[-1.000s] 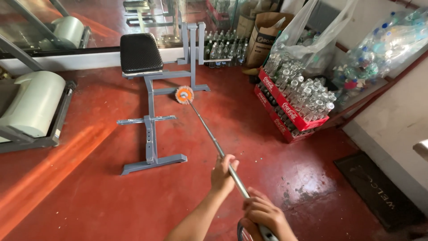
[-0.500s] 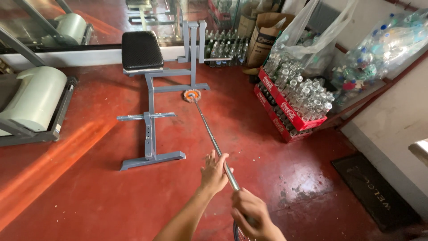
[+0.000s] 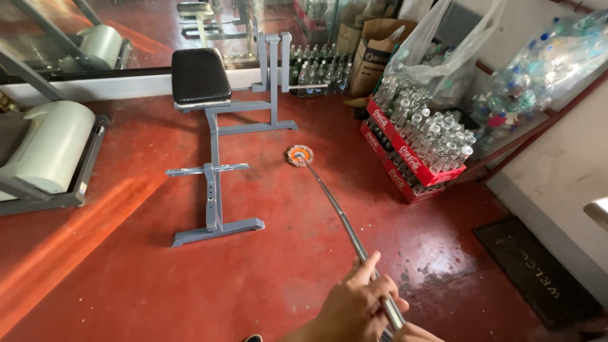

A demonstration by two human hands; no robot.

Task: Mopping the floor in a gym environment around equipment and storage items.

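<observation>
I hold a mop by its long shiny metal pole [image 3: 335, 212]. My left hand [image 3: 356, 305] is wrapped around the pole near its upper end. Only a sliver of my right hand [image 3: 417, 332] shows at the bottom edge, just below the left, and it seems to grip the pole too. The round orange and grey mop head [image 3: 299, 155] rests on the red floor [image 3: 126, 285], just right of the grey bench frame.
A grey metal bench [image 3: 212, 171] with a black seat pad stands to the left. Red crates of glass bottles [image 3: 415, 158] sit on the right, with bags of plastic bottles [image 3: 544, 69] behind them. There is a treadmill [image 3: 44, 152] at far left, a black doormat [image 3: 535, 272] at right and a wet patch near my hands.
The mop head has slid right and toward me, away from the bench foot. Both hands have drawn back and lower in view, the right one now nearly out of frame.
</observation>
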